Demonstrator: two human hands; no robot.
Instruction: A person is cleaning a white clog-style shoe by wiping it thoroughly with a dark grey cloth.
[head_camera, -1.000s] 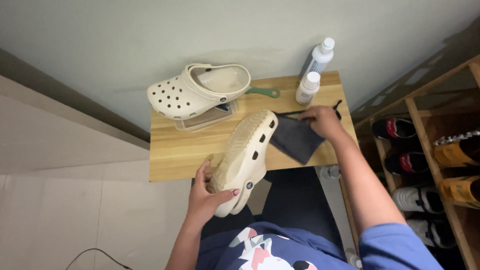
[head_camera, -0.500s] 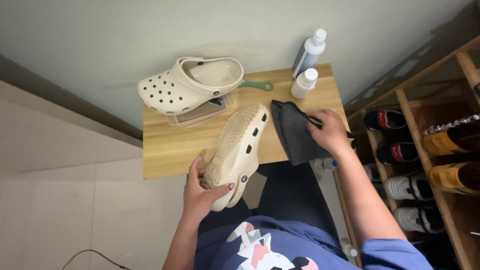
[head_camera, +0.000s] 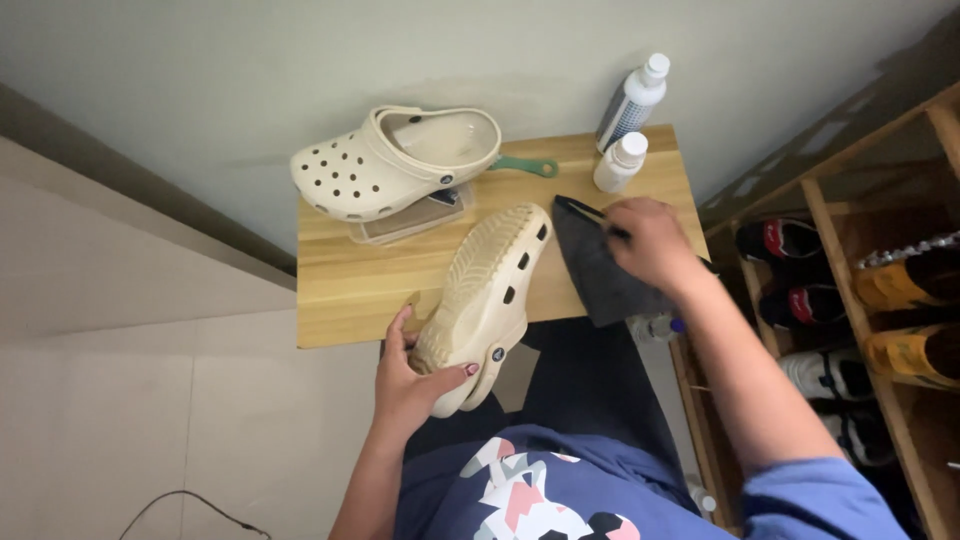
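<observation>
Beige clog (head_camera: 487, 300) sole-up, long axis running from the left hand (head_camera: 412, 378), whose grip is clamped on its heel off the worktop (head_camera: 350, 300) edge, toward the right hand (head_camera: 648, 243), closed on a dark cloth (head_camera: 600, 275) beside its toe; two white bottles (head_camera: 625, 125) beyond.

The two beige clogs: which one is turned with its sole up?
The clog held by the left hand; the other clog sits upright near the wall.
</observation>
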